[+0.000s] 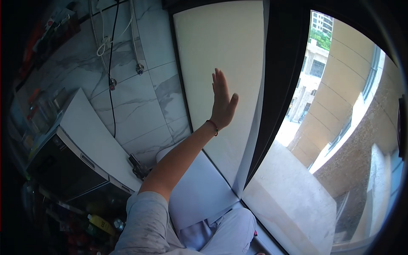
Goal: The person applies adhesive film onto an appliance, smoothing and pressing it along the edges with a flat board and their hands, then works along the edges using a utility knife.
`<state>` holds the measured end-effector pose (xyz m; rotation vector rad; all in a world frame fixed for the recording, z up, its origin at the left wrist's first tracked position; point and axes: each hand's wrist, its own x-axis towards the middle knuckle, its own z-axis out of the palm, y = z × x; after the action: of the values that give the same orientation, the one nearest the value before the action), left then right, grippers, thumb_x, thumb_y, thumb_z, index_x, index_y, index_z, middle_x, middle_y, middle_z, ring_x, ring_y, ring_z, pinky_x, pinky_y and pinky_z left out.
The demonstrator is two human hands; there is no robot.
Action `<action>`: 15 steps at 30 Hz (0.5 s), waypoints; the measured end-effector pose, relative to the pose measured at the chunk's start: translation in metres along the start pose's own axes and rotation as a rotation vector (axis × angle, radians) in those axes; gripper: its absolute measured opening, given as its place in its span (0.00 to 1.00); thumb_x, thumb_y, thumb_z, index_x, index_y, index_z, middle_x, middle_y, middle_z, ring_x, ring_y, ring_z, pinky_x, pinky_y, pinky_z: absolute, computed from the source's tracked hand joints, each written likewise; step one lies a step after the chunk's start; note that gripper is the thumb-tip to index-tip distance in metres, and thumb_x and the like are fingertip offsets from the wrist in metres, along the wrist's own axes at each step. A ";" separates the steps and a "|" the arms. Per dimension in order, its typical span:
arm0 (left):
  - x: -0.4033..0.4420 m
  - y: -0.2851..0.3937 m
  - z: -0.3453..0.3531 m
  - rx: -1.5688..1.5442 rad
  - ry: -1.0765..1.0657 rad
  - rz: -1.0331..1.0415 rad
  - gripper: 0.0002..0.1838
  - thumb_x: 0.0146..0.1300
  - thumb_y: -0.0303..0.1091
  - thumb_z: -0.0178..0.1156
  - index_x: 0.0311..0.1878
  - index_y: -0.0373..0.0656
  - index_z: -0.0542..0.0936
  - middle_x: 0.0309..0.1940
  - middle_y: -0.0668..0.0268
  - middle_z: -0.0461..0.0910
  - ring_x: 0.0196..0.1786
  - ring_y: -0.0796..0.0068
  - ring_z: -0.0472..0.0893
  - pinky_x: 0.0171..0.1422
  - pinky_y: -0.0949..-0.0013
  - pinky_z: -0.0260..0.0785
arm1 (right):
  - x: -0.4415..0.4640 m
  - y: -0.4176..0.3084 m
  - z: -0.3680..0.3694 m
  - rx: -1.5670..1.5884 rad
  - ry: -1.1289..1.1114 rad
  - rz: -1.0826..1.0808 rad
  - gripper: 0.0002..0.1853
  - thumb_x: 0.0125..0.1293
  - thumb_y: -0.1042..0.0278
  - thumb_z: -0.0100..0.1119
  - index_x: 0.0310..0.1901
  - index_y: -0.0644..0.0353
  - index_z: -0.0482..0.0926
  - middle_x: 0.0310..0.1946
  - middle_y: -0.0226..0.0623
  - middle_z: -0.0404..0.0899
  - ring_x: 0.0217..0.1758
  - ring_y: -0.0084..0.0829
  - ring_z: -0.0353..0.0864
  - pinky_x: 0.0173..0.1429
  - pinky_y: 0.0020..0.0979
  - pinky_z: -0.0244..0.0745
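Note:
My left hand (223, 104) is raised in front of a pale, upright panel (221, 38) in a dark frame. Its fingers point up and the thumb stands apart on the right. Nothing is held in it. Whether the palm touches the panel cannot be told. A thin dark bracelet (212, 126) circles the wrist, and a grey short sleeve (146, 216) covers the upper arm. My right hand does not show.
On the left stands a white and black fridge-like appliance (95, 131) with jars on top. Bottles (101, 224) lie at lower left. Hoses and a black cable (111, 55) hang on the marble-tiled wall. A window at right shows buildings and a ledge (289, 195).

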<state>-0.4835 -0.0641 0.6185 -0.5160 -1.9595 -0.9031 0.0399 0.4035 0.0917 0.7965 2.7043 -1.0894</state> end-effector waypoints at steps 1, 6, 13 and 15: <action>-0.018 -0.003 0.004 0.011 -0.037 0.022 0.54 0.75 0.73 0.33 0.82 0.41 0.26 0.84 0.51 0.21 0.85 0.48 0.23 0.85 0.40 0.20 | 0.003 -0.004 0.000 -0.013 0.020 -0.013 0.09 0.65 0.67 0.64 0.42 0.63 0.84 0.39 0.48 0.86 0.41 0.42 0.84 0.50 0.40 0.78; -0.105 -0.026 0.022 0.073 -0.190 -0.056 0.53 0.76 0.71 0.36 0.82 0.41 0.25 0.84 0.48 0.19 0.85 0.45 0.23 0.86 0.41 0.23 | 0.017 -0.034 0.010 0.005 0.100 0.034 0.15 0.60 0.73 0.69 0.47 0.63 0.77 0.37 0.46 0.80 0.40 0.44 0.80 0.47 0.45 0.75; -0.209 -0.023 0.034 -0.053 -0.476 -0.250 0.51 0.78 0.64 0.41 0.82 0.43 0.23 0.83 0.47 0.17 0.85 0.43 0.26 0.87 0.43 0.33 | 0.034 -0.080 0.010 -0.015 0.186 -0.053 0.15 0.62 0.72 0.67 0.48 0.63 0.74 0.48 0.49 0.74 0.51 0.52 0.78 0.57 0.45 0.74; -0.232 -0.021 0.026 -0.119 -0.604 -0.295 0.50 0.79 0.62 0.41 0.82 0.44 0.23 0.83 0.48 0.17 0.86 0.45 0.28 0.87 0.43 0.35 | 0.034 -0.086 0.008 -0.017 0.158 -0.024 0.15 0.63 0.71 0.67 0.48 0.62 0.74 0.48 0.48 0.74 0.51 0.52 0.78 0.57 0.46 0.74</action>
<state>-0.3919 -0.0584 0.4034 -0.6310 -2.5881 -1.1459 -0.0336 0.3604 0.1281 0.8849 2.8557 -1.0484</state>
